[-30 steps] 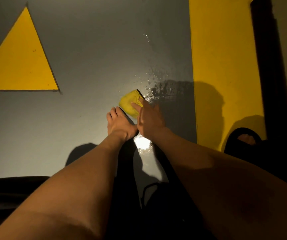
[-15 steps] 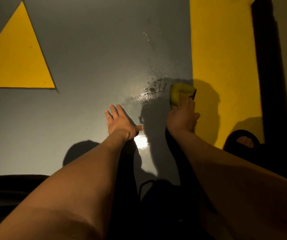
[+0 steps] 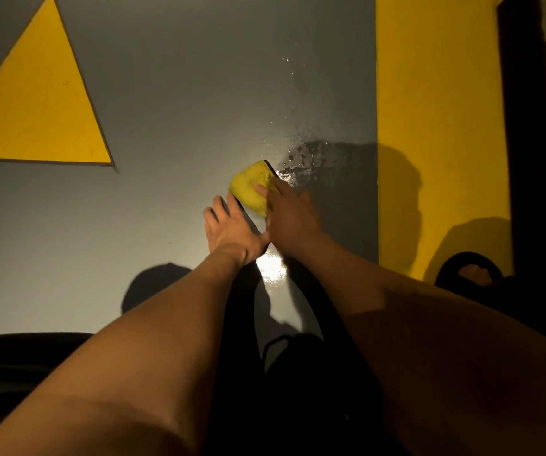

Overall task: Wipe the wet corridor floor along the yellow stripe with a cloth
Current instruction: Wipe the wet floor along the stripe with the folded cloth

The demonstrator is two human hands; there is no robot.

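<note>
The right hand (image 3: 293,218) presses a yellow cloth (image 3: 252,189) down on the gray floor (image 3: 173,93). The fingers (image 3: 262,189) lie mostly straight on top of the cloth and push on it. I cannot tell if the thumb curls around the edge of the cloth. The cloth is folded into a small lump, and a thin dark edge shows on its far side.

The left hand (image 3: 230,229) lies flat on the floor just left of the right hand. Its fingers are straight and a little apart. The tips of the fingers are right beside the near edge of the cloth. The two hands touch at the thumb side.

The cloth sits in the middle of the floor, left of the wide yellow stripe (image 3: 439,126). A strip of gray floor lies between the cloth and the stripe. Just to the right and a bit farther than the cloth there is a wet patch (image 3: 301,159) with shiny drops. More little drops trail away to the far side. A bright shiny spot (image 3: 271,267) glows on the floor near the wrists.

A big yellow triangle (image 3: 34,110) is painted on the floor far to the left. A dark sandal with a foot (image 3: 472,274) in it rests at the near end of the stripe on the right. A dark band (image 3: 525,126) runs along the right side of the stripe.
</note>
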